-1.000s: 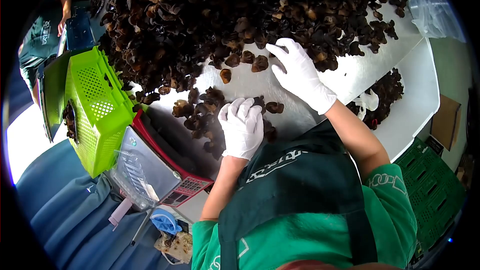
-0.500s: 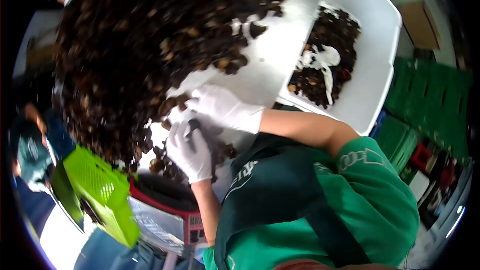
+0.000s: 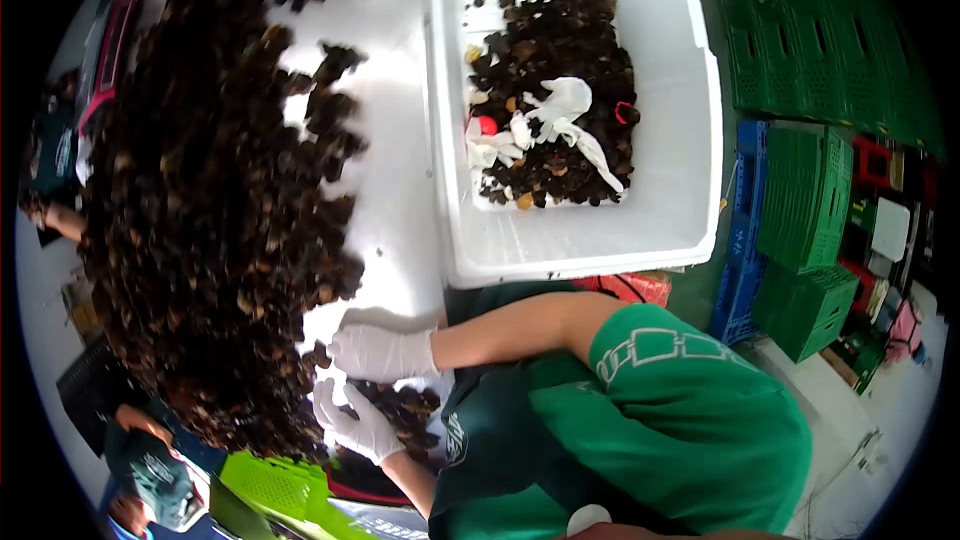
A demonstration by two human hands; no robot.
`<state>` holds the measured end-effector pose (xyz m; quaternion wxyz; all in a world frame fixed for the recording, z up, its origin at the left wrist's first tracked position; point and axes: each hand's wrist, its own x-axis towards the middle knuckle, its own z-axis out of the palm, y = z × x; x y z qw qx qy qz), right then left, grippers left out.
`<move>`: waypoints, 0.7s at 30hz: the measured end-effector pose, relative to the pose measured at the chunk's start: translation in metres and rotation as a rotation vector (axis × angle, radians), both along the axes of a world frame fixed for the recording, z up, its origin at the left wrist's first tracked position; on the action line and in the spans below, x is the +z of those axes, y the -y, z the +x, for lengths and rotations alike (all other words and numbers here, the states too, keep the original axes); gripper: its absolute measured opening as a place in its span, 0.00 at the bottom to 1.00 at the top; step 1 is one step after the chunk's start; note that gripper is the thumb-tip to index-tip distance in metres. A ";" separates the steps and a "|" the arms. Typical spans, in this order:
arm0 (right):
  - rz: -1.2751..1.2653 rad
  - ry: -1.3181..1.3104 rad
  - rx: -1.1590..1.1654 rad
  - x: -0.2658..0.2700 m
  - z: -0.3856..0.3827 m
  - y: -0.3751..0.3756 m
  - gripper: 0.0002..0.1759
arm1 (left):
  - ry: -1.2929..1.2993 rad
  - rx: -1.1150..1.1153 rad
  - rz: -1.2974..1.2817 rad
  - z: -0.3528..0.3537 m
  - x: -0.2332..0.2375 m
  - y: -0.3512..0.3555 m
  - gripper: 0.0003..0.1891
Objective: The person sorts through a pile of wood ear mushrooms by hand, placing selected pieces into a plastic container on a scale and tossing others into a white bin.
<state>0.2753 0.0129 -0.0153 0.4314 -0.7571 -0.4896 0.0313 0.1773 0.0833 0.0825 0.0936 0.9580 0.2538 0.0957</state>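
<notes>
A large heap of small dark brown pieces [image 3: 220,230] covers the left of a pale metal work surface [image 3: 395,180]. My right hand [image 3: 385,352], in a white glove, is at the heap's lower right edge, its fingers closed, with a dark piece at the fingertips. Just below it, my left hand [image 3: 355,423], also gloved, has its fingers apart and palm bare. Beside it lies a smaller group of dark pieces [image 3: 408,412], partly behind the hands.
Right of the surface stands a white bin [image 3: 685,170] holding dark pieces and crumpled white gloves [image 3: 565,105]. A lime green crate [image 3: 275,485] is at the bottom. Green crates [image 3: 810,40] stack at the right. A co-worker [image 3: 150,465] is at lower left, another person's arm [image 3: 65,222] farther up.
The view has turned and shifted, so the white bin shows nearer the middle. My hands have moved slightly apart, and my left hand's fingers have spread.
</notes>
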 end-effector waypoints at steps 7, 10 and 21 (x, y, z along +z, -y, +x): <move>-0.033 -0.114 0.037 0.009 0.004 0.002 0.06 | -0.117 -0.026 0.082 0.020 0.002 0.007 0.12; -0.043 -0.170 0.057 0.010 0.002 -0.002 0.06 | -0.143 -0.015 0.037 0.029 0.011 0.012 0.12; 0.658 -1.119 0.213 -0.026 -0.008 -0.009 0.02 | -0.167 -0.061 0.108 0.023 0.006 0.007 0.13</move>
